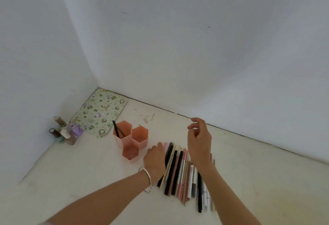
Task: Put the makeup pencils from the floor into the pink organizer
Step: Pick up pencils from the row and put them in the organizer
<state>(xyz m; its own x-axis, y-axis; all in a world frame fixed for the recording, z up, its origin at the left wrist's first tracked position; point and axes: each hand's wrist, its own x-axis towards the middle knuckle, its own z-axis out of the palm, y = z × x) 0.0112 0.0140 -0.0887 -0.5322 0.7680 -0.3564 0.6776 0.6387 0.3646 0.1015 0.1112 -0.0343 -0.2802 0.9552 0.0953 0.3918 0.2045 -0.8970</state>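
A row of several makeup pencils (179,171), black, pink, beige and white, lies side by side on the pale floor. My left hand (154,160) rests palm down on the row's left edge, fingers over the leftmost pencils; whether it grips one I cannot tell. My right hand (199,139) hovers above the row's far end, fingers loosely curled and apart, holding nothing. The pink organizer (130,141), three hexagonal cups joined together, stands just left of the pencils. Its back left cup holds two dark pencils (117,131); the other two cups look empty.
A green patterned mat (99,112) lies in the corner behind the organizer. Several nail polish bottles (65,133) stand against the left wall. White walls meet close behind, at the floor's far edge.
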